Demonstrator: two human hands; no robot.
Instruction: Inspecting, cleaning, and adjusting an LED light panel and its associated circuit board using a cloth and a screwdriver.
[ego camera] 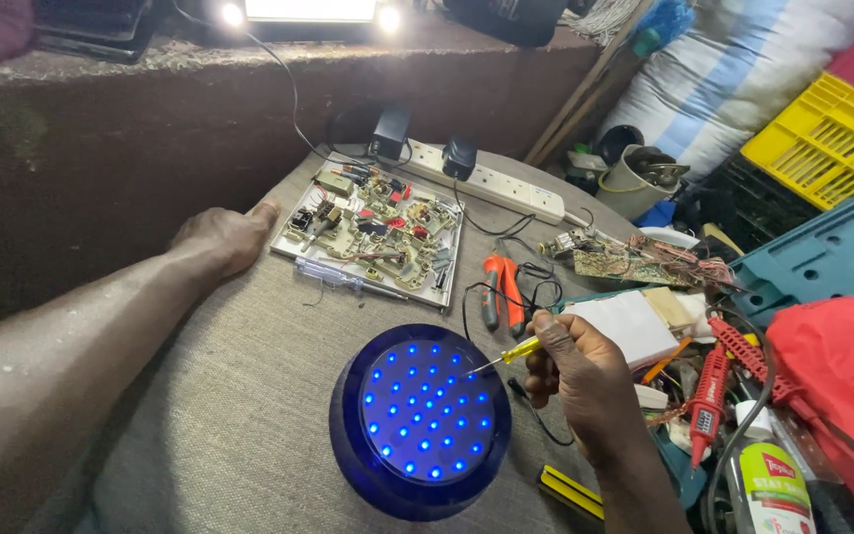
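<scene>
A person's right hand pinches a yellow-handled screwdriver, its tip touching the face of a round blue lamp near the worktop's front edge. The lamp's small lights glow, so it appears powered, its housing seemingly whole. The left hand rests fingers curled and holding nothing at the left edge, beside a tray of circuit boards. Bare cloth lies left of the lamp; tools and red probes crowd the right edge.
</scene>
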